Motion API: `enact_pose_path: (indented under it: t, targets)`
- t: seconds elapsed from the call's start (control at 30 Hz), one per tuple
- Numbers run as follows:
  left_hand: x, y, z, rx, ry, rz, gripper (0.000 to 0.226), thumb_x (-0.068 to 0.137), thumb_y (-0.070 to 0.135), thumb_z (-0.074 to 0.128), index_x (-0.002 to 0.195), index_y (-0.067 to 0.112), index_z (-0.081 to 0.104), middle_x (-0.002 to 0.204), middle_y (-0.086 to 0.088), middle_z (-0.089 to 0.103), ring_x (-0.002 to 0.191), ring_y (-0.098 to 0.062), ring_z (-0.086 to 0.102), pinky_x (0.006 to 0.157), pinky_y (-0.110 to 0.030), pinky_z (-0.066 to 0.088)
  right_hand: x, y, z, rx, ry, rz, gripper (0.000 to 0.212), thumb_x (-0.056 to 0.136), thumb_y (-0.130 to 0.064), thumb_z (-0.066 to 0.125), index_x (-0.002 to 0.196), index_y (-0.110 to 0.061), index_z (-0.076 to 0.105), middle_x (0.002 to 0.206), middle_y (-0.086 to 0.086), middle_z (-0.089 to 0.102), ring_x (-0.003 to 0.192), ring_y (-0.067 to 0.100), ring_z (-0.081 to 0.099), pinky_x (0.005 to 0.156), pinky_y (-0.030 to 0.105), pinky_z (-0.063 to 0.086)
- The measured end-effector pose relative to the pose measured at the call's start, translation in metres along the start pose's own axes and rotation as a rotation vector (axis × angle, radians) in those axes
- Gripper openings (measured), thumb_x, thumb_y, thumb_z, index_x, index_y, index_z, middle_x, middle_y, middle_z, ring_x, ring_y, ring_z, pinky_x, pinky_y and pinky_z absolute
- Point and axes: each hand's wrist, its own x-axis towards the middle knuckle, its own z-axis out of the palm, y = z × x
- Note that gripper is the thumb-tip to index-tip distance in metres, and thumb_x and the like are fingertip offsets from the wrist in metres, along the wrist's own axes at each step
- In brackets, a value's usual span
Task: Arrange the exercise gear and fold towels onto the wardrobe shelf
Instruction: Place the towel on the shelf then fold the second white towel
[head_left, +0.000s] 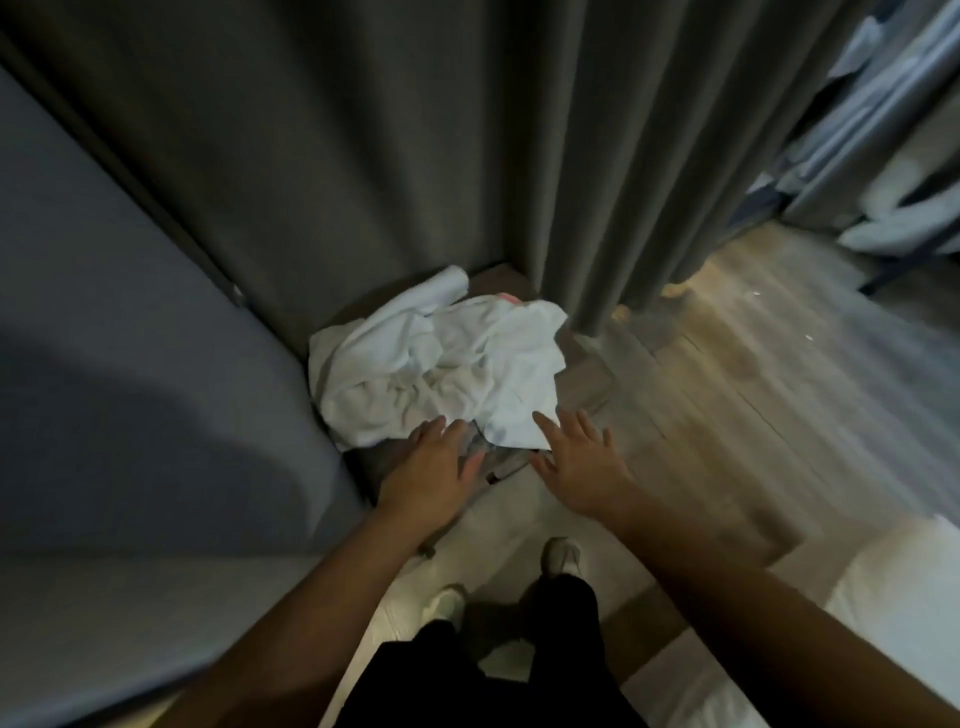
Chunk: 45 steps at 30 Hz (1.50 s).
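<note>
Seemingly soft, light and limp, the white towels (441, 364), best gathered by their near folds, lay just beyond the left hand (431, 467) and right hand (576, 462), each grip wide and empty.

Dark grey curtains (415, 156) hang in heavy folds from ten to one o'clock. They reach a wood-plank floor (753, 389) that runs toward three o'clock, dimly and warmly lit. A flat blue-grey panel (104, 312) fills nine o'clock. Pale bedding (893, 156) lies blurred at two o'clock.
</note>
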Motion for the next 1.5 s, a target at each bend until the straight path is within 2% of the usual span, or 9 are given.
enact_pose_path:
  t: [0.17, 0.43, 0.67, 0.77, 0.87, 1.0, 1.23, 1.37, 1.5]
  targets:
    - [0.042, 0.005, 0.021, 0.105, -0.024, -0.221, 0.049, 0.099, 0.047, 0.038, 0.14, 0.019, 0.042, 0.148, -0.007, 0.039, 0.133, -0.025, 0.038, 0.105, -0.036, 0.036, 0.079, 0.027, -0.017, -0.109, -0.141, -0.162, 0.064, 0.1, -0.055, 0.03, 0.156, -0.032, 0.008, 0.164, 0.003, 0.005, 0.15, 0.031, 0.004, 0.117, 0.055, 0.016]
    - [0.137, -0.027, 0.033, 0.149, -0.011, -0.462, 0.06, 0.097, 0.046, 0.046, 0.149, 0.019, 0.031, 0.159, -0.009, 0.021, 0.145, -0.028, 0.021, 0.112, -0.045, 0.031, 0.198, 0.018, -0.011, -0.188, -0.266, -0.258, 0.065, 0.101, -0.048, 0.038, 0.155, -0.032, 0.005, 0.164, 0.004, 0.001, 0.15, 0.034, 0.004, 0.115, 0.058, 0.016]
    - [0.218, -0.099, 0.054, 0.278, -0.002, -0.566, 0.079, 0.092, 0.044, 0.055, 0.154, 0.03, 0.01, 0.161, -0.015, 0.001, 0.148, -0.038, 0.0, 0.11, -0.069, 0.012, 0.299, -0.018, 0.017, -0.116, -0.208, -0.297, 0.066, 0.1, -0.039, 0.045, 0.152, -0.04, 0.003, 0.163, 0.005, -0.001, 0.148, 0.038, 0.005, 0.11, 0.064, 0.025]
    - [0.243, -0.122, 0.067, 0.26, 0.016, -0.596, 0.072, 0.097, 0.041, 0.05, 0.154, 0.036, 0.007, 0.158, -0.022, 0.007, 0.143, -0.042, 0.015, 0.106, -0.066, 0.025, 0.329, -0.024, 0.029, -0.14, -0.129, -0.289, 0.062, 0.096, -0.037, 0.053, 0.147, -0.037, 0.018, 0.154, 0.017, 0.019, 0.136, 0.042, 0.028, 0.097, 0.055, 0.044]
    - [0.257, -0.145, 0.07, 0.206, 0.175, -0.506, 0.048, 0.098, 0.026, 0.049, 0.146, 0.026, 0.042, 0.134, -0.022, 0.044, 0.116, -0.04, 0.047, 0.09, -0.049, 0.043, 0.347, -0.025, 0.037, -0.188, -0.094, -0.331, 0.068, 0.082, -0.028, 0.073, 0.138, -0.022, 0.035, 0.135, 0.014, 0.039, 0.122, 0.035, 0.042, 0.09, 0.044, 0.048]
    - [0.255, -0.158, 0.054, 0.179, 0.194, -0.473, 0.041, 0.096, 0.022, 0.048, 0.137, 0.024, 0.048, 0.128, -0.016, 0.046, 0.106, -0.036, 0.052, 0.079, -0.042, 0.044, 0.349, -0.029, 0.027, -0.069, -0.004, -0.336, 0.04, 0.089, -0.03, 0.067, 0.122, -0.013, 0.053, 0.119, 0.012, 0.051, 0.111, 0.028, 0.053, 0.085, 0.037, 0.049]
    - [0.221, -0.131, -0.025, 0.208, 0.232, -0.444, 0.045, 0.093, 0.009, 0.046, 0.136, 0.021, 0.049, 0.133, -0.015, 0.043, 0.114, -0.034, 0.049, 0.088, -0.044, 0.048, 0.312, -0.042, -0.045, 0.073, 0.107, -0.341, 0.019, 0.094, -0.023, 0.059, 0.109, -0.012, 0.062, 0.11, 0.011, 0.061, 0.098, 0.028, 0.061, 0.079, 0.032, 0.048]
    - [0.186, -0.097, -0.082, 0.219, 0.316, -0.526, 0.042, 0.09, 0.012, 0.055, 0.131, 0.02, 0.048, 0.127, -0.014, 0.045, 0.109, -0.034, 0.055, 0.085, -0.044, 0.051, 0.275, -0.041, -0.101, 0.239, 0.197, -0.37, 0.021, 0.093, -0.012, 0.056, 0.111, -0.006, 0.065, 0.103, 0.018, 0.067, 0.096, 0.034, 0.062, 0.079, 0.03, 0.041]
    - [0.143, -0.061, -0.127, 0.103, 0.526, -0.516, 0.037, 0.083, 0.006, 0.062, 0.118, 0.013, 0.053, 0.121, -0.017, 0.049, 0.106, -0.04, 0.055, 0.084, -0.048, 0.049, 0.228, -0.032, -0.152, 0.476, 0.324, -0.45, 0.009, 0.088, -0.002, 0.061, 0.095, -0.001, 0.066, 0.094, 0.015, 0.066, 0.09, 0.028, 0.059, 0.071, 0.023, 0.034]
